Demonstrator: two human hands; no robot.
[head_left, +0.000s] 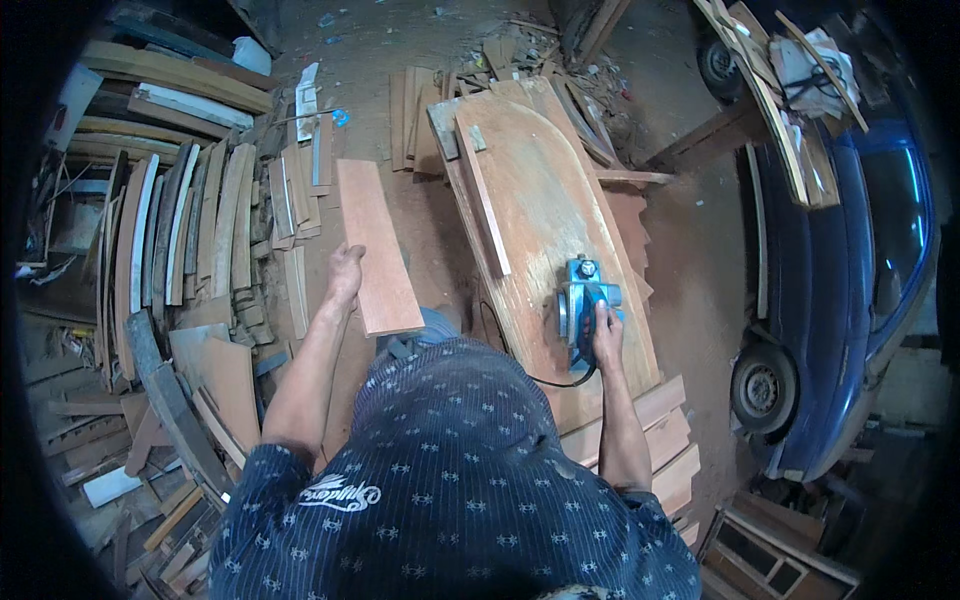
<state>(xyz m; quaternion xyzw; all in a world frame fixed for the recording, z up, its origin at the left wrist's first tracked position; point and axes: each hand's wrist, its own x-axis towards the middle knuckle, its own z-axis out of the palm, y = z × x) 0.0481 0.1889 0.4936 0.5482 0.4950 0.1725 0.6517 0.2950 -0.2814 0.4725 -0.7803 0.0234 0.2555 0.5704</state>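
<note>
Sawdust-strewn workshop floor (400,40), stacked timber all round; left hand (346,272) gripping reddish plank (377,245) off tabletop (545,215), right hand (606,335) closed on blue planer (585,300); planing seemingly not begun.

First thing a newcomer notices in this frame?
The right hand grips a blue electric planer on the big rounded wooden panel at centre. The left hand holds a reddish plank by its edge, and a blue car is parked at right.
</note>
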